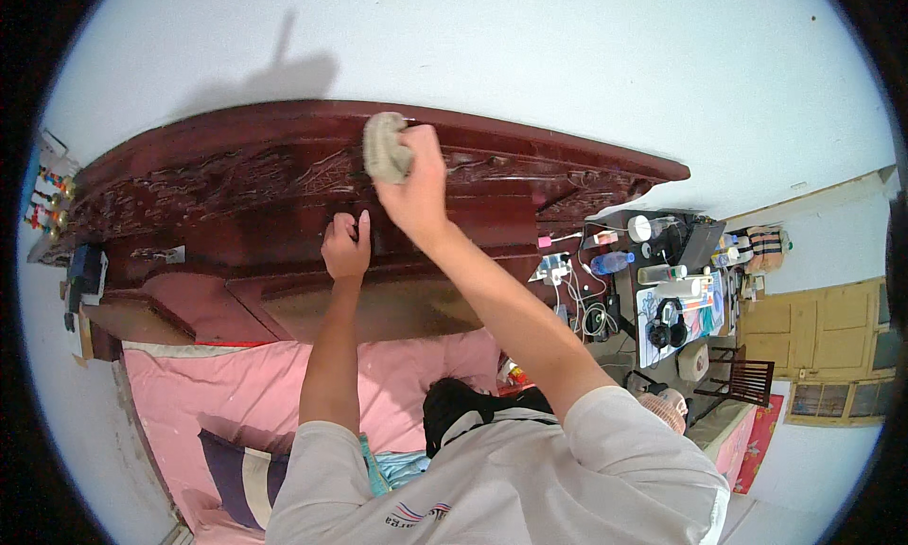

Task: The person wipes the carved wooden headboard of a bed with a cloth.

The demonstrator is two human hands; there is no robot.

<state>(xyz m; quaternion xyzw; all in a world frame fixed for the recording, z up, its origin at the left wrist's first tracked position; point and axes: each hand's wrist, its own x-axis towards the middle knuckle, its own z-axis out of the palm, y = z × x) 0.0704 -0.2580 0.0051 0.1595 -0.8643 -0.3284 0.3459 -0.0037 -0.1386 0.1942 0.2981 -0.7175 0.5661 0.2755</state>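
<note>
My right hand [418, 183] grips a folded greenish-beige cloth [387, 147], held against the upper moulding of a dark red carved wooden headboard [284, 190]. Lower and to the left, my left hand [347, 247] is at the smooth part of the headboard, fingers curled and thumb raised. No object can be made out in it; whether its fingers touch the wood I cannot tell. Carved relief runs along the headboard on both sides of the cloth.
Below the headboard lies a bed with a pink sheet [418, 360] and a striped pillow [255, 474]. At right, a desk holds headphones [667, 323], a blue plastic bottle [611, 262] and a laptop [699, 247]. White cables [599, 321] lie beside it. A dark box [85, 272] stands far left.
</note>
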